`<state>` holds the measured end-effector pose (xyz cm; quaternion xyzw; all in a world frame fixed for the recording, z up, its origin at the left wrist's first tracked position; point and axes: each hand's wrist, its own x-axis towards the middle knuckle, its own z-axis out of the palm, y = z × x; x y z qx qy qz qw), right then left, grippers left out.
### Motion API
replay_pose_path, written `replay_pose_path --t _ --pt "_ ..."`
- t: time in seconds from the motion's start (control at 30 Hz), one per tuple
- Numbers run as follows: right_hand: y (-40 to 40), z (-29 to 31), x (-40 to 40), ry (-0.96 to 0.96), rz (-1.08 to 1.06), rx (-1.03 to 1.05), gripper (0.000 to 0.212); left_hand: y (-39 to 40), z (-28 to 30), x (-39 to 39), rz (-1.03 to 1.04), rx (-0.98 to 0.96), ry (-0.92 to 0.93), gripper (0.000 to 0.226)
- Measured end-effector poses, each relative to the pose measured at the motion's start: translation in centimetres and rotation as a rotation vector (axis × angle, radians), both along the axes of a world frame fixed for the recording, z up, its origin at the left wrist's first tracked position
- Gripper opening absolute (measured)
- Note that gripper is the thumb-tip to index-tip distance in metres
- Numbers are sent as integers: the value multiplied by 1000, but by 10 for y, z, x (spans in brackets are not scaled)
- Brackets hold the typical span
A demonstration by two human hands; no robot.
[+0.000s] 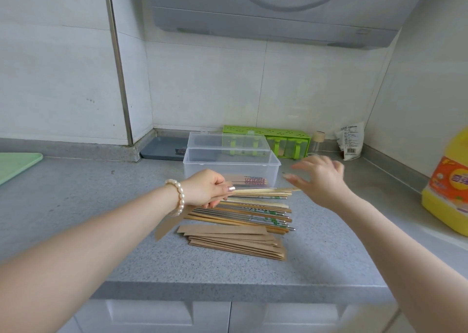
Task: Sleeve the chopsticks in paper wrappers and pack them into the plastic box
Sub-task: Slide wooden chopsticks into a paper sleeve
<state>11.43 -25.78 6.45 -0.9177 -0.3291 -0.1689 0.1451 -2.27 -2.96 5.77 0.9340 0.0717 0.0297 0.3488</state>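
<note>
Grey speckled tabletop (329, 256). Left hand (206, 189), pearl bracelet (177, 197) at the wrist, fingers curled, pinches the near ends of a few chopsticks (263, 190) that run out toward 3 o'clock, lifted just above the pile of chopsticks (253, 213); a brown paper wrapper (168, 225) hangs from under the same hand toward 7 o'clock. Pile is mixed, wood and metal, lying roughly 9-to-3. Stack of paper wrappers (235, 242) at 6 o'clock of the pile, touching it. Clear plastic box (231, 169) at 12 o'clock of the left hand, just beside it, lid up; something with a red print lies inside, too blurred to name. Right hand (320, 180) spread wide, holding nothing, blurred, hovering at 3 o'clock of the held chopsticks' tips, beside the box's right end. Green condiment rack (268, 133) behind the box; yellow bottle (449, 188) far right.
</note>
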Motion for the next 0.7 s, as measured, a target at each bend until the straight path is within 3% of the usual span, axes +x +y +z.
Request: replay_pose_path --t 0.07,0.13,0.27,0.33,0.47,0.57,0.63,0.7 --pt "15 6 -19 163 166 -51 48 -7 1 2 -16 7 -4 30" --pt "28 2 -38 297 308 -100 36 -13 2 5 -43 5 -10 29" --pt "36 -6 -42 229 403 -81 28 -13 4 2 -56 -11 -10 26" --pt "31 -4 -33 276 341 17 30 -6 6 -2 -18 -116 7 24" --pt "24 1 -17 672 349 415 26 1 9 -9 -46 -225 93 15" --pt "32 3 -25 876 462 490 17 -9 11 -9 -104 -203 148 37" --pt "40 6 -34 903 493 431 16 -16 14 -8 -130 -224 165 54" --pt "46 7 -43 893 510 339 17 -21 17 -9 -147 -268 165 56"
